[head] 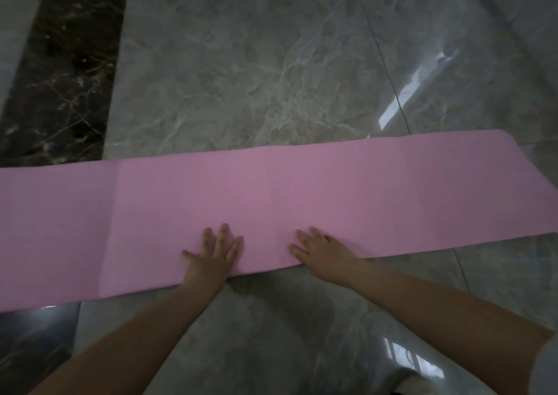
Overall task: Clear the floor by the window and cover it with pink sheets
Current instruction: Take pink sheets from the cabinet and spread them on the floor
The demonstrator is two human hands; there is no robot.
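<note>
A long pink sheet [347,189] lies flat across the grey marble floor [256,71], running from the left edge of view to the right. A second pink sheet [51,234] overlaps it at the left, with a seam near the left third. My left hand [214,255] presses flat on the sheet near its front edge, fingers spread and straight. My right hand [320,252] lies flat on the sheet a little to the right, fingers straight as well. Neither hand holds anything.
A dark brown marble strip [60,83] runs along the left, beside a pale wall [15,32]. Bare glossy tiles stretch beyond the sheet to a wall base at the top. Window light reflects on the floor [401,98] at the right.
</note>
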